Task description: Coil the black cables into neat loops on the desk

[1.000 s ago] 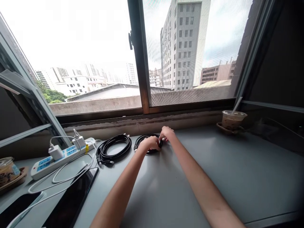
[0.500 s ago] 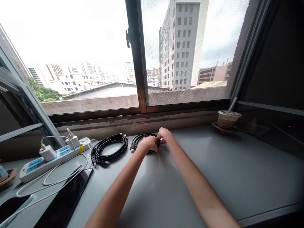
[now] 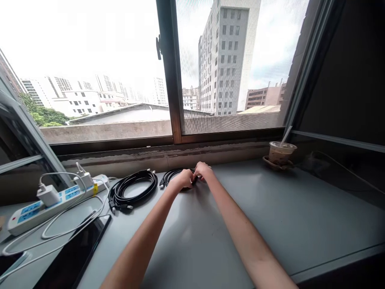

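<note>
Both my hands meet at the right side of a coiled black cable [image 3: 170, 175] lying on the grey tabletop by the window. My left hand [image 3: 182, 179] is closed on the front right of the coil, its fingertips mostly hidden. Just beside it, my right hand [image 3: 203, 171] has its fingers curled down around the coil's right edge. A connector plug [image 3: 162, 183] sticks out at the coil's left. To the left lies a larger black cable coil [image 3: 135, 190] with pale-tipped plugs, touched by neither hand.
A white power strip [image 3: 22, 220] with white chargers [image 3: 48, 196] and looping white cords sits at left. In front of it lies a dark tablet [image 3: 73, 253]. A lidded drink cup [image 3: 281, 152] with a straw stands in a holder [image 3: 273, 163] at back right.
The view has shifted slightly, moving everything a little to the left in the picture. My hands stay at the smaller coil, and my right hand's fingers have come down closer against it.
</note>
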Tool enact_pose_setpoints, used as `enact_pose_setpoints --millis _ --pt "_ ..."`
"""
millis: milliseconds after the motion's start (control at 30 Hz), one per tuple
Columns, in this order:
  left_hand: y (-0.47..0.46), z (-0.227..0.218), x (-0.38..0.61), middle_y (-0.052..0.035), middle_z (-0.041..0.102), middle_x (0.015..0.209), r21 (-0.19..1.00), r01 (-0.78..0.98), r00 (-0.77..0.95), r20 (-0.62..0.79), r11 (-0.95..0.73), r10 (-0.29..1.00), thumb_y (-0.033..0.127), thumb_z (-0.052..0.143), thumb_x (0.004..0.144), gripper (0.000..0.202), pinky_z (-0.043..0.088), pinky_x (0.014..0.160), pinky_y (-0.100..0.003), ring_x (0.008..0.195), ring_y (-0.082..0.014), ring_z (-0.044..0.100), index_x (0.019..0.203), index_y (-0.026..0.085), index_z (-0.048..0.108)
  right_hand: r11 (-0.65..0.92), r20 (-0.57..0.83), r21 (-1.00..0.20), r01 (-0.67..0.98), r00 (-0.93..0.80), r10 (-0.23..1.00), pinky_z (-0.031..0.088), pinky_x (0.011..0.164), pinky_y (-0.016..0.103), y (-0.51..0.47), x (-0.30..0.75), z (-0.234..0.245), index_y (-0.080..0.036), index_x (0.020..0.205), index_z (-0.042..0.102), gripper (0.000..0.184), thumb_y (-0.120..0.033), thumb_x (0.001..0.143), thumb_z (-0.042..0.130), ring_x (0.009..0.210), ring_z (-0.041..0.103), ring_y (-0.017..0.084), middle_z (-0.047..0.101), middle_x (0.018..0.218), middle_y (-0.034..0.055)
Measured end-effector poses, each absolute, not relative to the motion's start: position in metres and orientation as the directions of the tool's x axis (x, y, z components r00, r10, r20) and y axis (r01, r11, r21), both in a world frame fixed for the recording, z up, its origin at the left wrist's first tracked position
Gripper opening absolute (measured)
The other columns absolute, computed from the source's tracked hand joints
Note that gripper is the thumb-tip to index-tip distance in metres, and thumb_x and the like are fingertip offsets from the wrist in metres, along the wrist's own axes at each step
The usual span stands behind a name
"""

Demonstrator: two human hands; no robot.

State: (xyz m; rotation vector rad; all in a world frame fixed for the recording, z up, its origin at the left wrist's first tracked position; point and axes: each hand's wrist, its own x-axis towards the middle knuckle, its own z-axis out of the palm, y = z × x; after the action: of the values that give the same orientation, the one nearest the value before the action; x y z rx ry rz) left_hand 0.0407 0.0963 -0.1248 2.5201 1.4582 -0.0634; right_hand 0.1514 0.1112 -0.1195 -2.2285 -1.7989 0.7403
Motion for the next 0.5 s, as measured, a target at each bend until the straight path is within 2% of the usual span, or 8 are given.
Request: enact_pose_setpoints --millis 133,267,400,500 --pt "0.099 -0.126 0.037 -0.0054 0.070 0.080 0.266 0.849 0.503 -0.143 -0.457 0.852 0.018 0.068 0.063 0.021 0.047 0.064 -0.022 0.075 -0.0187 0.065 0.083 0.014 0.072 -0.222 -0.222 -0.440 0.870 0.134 0.966 0.052 0.076 0.034 0.098 0.149 -0.107 -0.014 0.107 0.057 0.025 -0.029 0.087 0.055 0.090 0.059 0.016 0.059 0.105 0.0065" --pt "0.097 -0.111 0.030 -0.0047 0.071 0.081 0.328 0.862 0.440 -0.107 -0.386 0.892 0.030 0.070 0.062 0.020 0.047 0.063 -0.023 0.076 -0.0200 0.065 0.078 0.017 0.073 -0.163 -0.076 -0.471 0.867 0.144 0.987 0.051 0.077 0.034 0.079 0.144 -0.080 -0.016 0.111 0.056 0.028 -0.031 0.087 0.055 0.094 0.058 0.017 0.056 0.113 0.0080" --pt "0.102 -0.083 0.001 -0.0036 0.071 0.091 0.371 0.897 0.263 -0.014 -0.239 0.965 0.047 0.066 0.065 0.032 0.047 0.069 -0.026 0.087 -0.0226 0.064 0.084 0.023 0.072 -0.045 0.154 -0.520 0.853 0.145 0.977 0.045 0.089 0.036 0.057 0.141 -0.042 -0.018 0.120 0.052 0.042 -0.033 0.081 0.061 0.105 0.055 0.020 0.048 0.128 0.0106" --pt "0.108 -0.071 -0.035 -0.0069 0.071 0.089 0.398 0.916 0.063 -0.006 -0.055 0.998 0.051 0.062 0.068 0.037 0.049 0.066 -0.029 0.076 -0.0219 0.066 0.086 0.019 0.069 0.065 0.299 -0.547 0.835 0.122 0.946 0.040 0.094 0.034 0.040 0.143 -0.022 -0.023 0.117 0.055 0.041 -0.033 0.079 0.061 0.111 0.052 0.020 0.052 0.125 0.0066"
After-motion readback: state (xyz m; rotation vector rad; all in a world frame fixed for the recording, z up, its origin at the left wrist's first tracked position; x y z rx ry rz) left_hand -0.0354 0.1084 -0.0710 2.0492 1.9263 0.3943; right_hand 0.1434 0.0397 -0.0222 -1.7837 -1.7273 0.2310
